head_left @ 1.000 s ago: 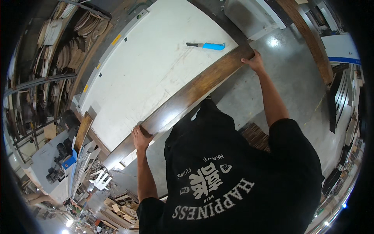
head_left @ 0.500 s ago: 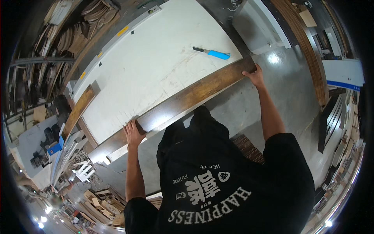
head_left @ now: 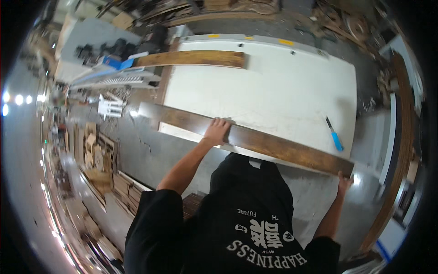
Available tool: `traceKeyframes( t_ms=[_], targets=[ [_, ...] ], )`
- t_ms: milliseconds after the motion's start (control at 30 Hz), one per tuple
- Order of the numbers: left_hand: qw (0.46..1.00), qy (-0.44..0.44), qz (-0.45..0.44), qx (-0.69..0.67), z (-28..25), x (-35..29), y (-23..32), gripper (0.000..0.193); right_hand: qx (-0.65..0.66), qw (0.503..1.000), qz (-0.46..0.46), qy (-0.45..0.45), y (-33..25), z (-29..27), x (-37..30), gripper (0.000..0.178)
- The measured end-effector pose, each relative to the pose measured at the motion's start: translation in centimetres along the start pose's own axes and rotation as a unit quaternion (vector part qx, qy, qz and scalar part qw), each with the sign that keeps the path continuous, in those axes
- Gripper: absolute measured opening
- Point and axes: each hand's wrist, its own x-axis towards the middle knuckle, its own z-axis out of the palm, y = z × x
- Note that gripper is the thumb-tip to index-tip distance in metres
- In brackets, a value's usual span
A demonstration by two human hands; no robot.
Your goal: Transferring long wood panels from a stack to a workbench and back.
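A long brown wooden plank lies along the near edge of a white worktable, its left end reaching past the tabletop. My left hand wraps over the plank left of its middle, fingers bent over the far edge. At the plank's right end, my right hand grips the corner, with the thumb on top and the other fingers mostly hidden beneath. Between the plank and the table's right edge rests a blue utility knife, blade pointing away from me.
A second brown plank juts over the table's far left. Along the back edge runs a grey metal rail with yellow marks. Wood offcuts are heaped on the floor to the left. Stacked long boards stand at the right.
The whole view has turned, so the table now lies more level and the plank slopes down to the right. Both hands are still on the plank; the knife still lies on the table.
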Motion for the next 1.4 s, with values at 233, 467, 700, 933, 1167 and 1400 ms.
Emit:
traceKeyframes(
  t_ms=[233, 467, 700, 933, 1167, 1400],
  targets=[
    [0.999, 0.042, 0.004, 0.026, 0.8, -0.4, -0.2, 0.097, -0.206, 0.946, -0.246, 0.048, -12.2, 6.1, -5.4, 0.106],
    [0.994, 0.104, 0.005, 0.025, 2.8, -0.6, -0.8, 0.09, -0.217, 0.809, -0.497, -0.228, -31.9, 15.1, -18.2, 0.131],
    [0.97, 0.232, 0.068, 0.027, 3.6, -2.4, -6.3, 0.106, -0.294, 0.748, -0.5, -0.322, -35.5, 17.7, -19.9, 0.13],
    [0.99, 0.139, 0.024, -0.032, 1.9, -5.6, -15.5, 0.127, -0.272, 0.774, -0.468, -0.328, -35.8, 18.0, -21.0, 0.13],
    [0.991, 0.105, 0.074, -0.038, 0.1, -5.9, -16.9, 0.128, -0.315, 0.78, -0.429, -0.329, -36.9, 18.8, -21.5, 0.135],
    [0.883, 0.172, -0.027, -0.436, -2.1, 2.2, -19.5, 0.085, -0.291, 0.819, -0.415, -0.269, -38.0, 19.2, -23.5, 0.123]
  ],
)
